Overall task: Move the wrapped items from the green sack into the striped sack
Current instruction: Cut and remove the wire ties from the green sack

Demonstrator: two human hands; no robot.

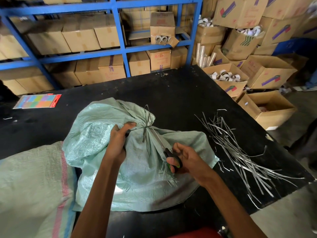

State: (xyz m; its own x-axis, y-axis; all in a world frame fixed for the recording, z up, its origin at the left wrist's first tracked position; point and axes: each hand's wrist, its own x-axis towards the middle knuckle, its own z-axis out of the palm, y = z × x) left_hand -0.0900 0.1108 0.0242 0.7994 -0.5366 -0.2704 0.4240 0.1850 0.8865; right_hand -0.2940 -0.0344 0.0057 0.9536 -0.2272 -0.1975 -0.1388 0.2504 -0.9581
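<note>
A pale green woven sack (96, 127) lies on the black table (171, 90), its neck bunched and tied with a grey plastic strip (145, 127). My left hand (120, 140) grips the bunched neck just left of the tie. My right hand (181, 158) holds black-and-green scissors (169, 157), their blades pointing up toward the tie. The striped sack (34, 186), whitish with pink and blue stripes, lies at the lower left, touching the green sack. No wrapped items are visible; the green sack hides its contents.
A heap of cut grey plastic strips (240, 152) lies on the right of the table. A colourful card pack (37, 101) sits at the far left. Blue shelving (120, 48) with cartons stands behind; open cartons of tape cores (224, 76) crowd the right.
</note>
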